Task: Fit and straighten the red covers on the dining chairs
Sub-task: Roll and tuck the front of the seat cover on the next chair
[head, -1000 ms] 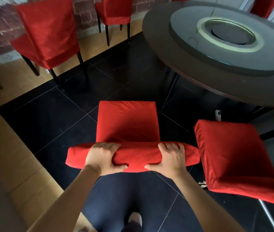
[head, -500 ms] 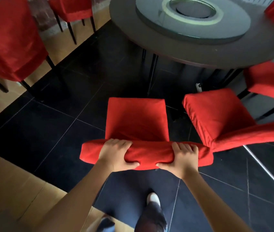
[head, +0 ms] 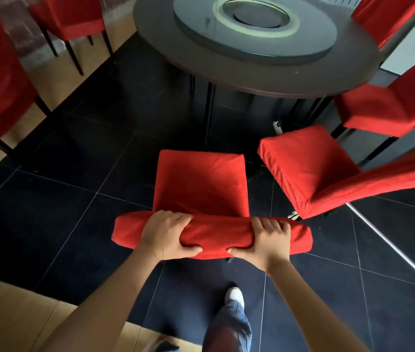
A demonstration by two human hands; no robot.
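Both the left hand (head: 163,233) and right hand (head: 267,238) grip the covered chair's top rail (head: 214,236), short of the table (head: 252,72); uneven pulling risks skewing the red cover (head: 201,184), whose hem seems hidden.

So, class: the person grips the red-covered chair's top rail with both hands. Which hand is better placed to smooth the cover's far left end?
Left. The left hand sits nearer that bare end of the red fabric chair cover; the right hand grips farther right.
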